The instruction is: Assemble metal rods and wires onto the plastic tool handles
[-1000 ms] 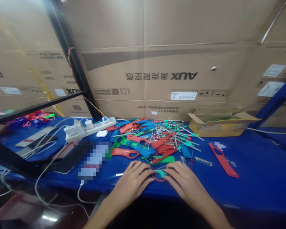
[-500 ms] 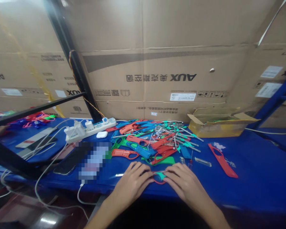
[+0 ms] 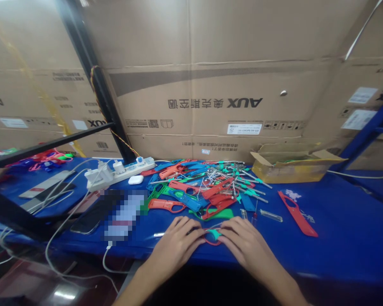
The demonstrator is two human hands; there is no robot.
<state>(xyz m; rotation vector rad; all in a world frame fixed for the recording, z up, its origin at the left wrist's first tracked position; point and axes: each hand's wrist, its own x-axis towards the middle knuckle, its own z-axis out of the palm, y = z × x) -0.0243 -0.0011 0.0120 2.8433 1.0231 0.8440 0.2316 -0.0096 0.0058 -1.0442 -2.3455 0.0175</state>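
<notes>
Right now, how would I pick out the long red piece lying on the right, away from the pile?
At the back right of the blue tabletop stands an open cardboard box. In front of it, the long red piece lies slanted, an oval opening towards its far end. Unlike the red pieces in the pile, it overlaps no other coloured piece.
</notes>
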